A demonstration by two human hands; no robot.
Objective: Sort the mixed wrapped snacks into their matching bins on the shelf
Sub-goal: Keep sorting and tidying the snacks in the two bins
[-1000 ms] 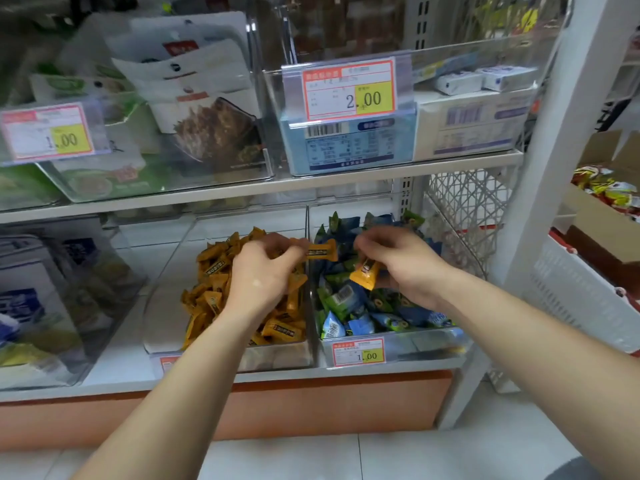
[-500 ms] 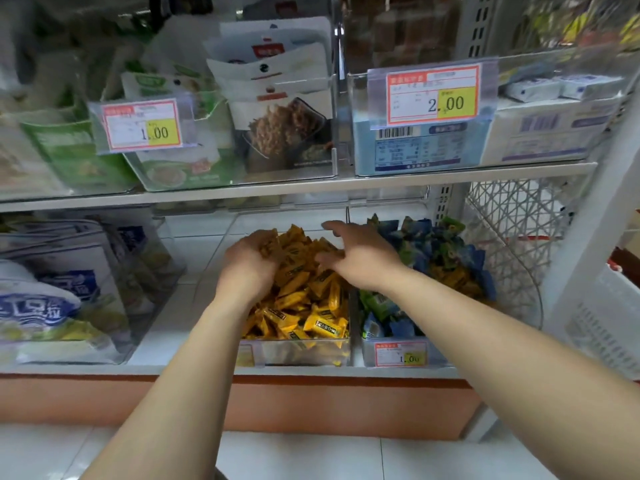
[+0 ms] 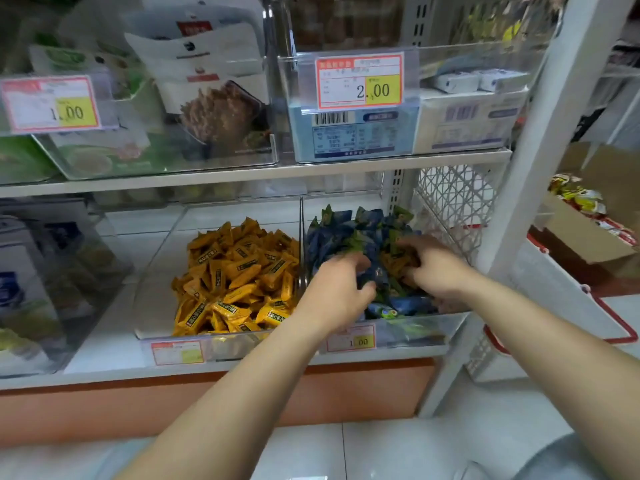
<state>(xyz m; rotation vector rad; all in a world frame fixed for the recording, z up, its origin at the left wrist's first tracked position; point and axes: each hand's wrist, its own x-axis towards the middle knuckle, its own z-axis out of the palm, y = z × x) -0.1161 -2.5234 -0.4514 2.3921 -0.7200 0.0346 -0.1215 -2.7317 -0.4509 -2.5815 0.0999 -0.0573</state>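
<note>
Two clear bins sit side by side on the bottom shelf. The left bin point(image 3: 156, 320) holds a heap of orange wrapped snacks point(image 3: 239, 278). The right bin point(image 3: 415, 327) holds blue and green wrapped snacks point(image 3: 349, 233) with a few orange wrapped ones point(image 3: 393, 263) mixed in. Both hands are inside the right bin. My left hand point(image 3: 337, 289) rests on the blue wrappers with curled fingers. My right hand point(image 3: 434, 266) has its fingers on the stray orange snacks; whether it grips any is blurred.
A clear divider wall point(image 3: 302, 244) separates the two bins. The upper shelf point(image 3: 256, 174) hangs low over them with clear boxes and price tags. A white upright post point(image 3: 540, 150) and a red-rimmed white basket point(image 3: 568, 306) stand to the right; bagged goods fill the left.
Both hands have moved from the heap of orange snacks in the left bin over to the right bin with the blue and green snacks.
</note>
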